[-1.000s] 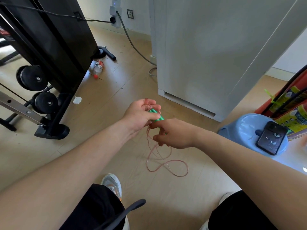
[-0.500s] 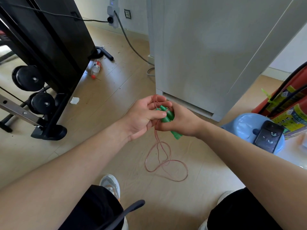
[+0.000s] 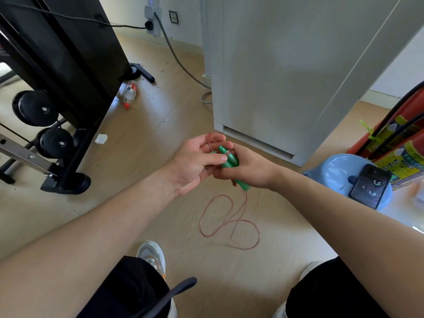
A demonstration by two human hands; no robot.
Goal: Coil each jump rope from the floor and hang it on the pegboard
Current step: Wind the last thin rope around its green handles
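Observation:
One jump rope with green handles [image 3: 229, 159] and a thin pink cord [image 3: 229, 222] is in front of me. My right hand [image 3: 247, 168] grips both green handles side by side. My left hand [image 3: 195, 161] presses its thumb on the handles and holds a loop of the pink cord over its fingers. The remaining cord hangs from the handles and lies in loose loops on the wooden floor below my hands. No pegboard is in view.
A black exercise machine [image 3: 57, 72] with weight discs stands at the left. A white cabinet [image 3: 286, 72] rises straight ahead. A blue stool [image 3: 335, 173] carrying a phone [image 3: 370, 185] sits at the right beside red fire extinguishers [image 3: 394, 143]. A plastic bottle [image 3: 130, 92] lies on the floor.
Both green handles have come together in my right hand. The loose cord on the floor has shifted and fewer loops hang under my hands.

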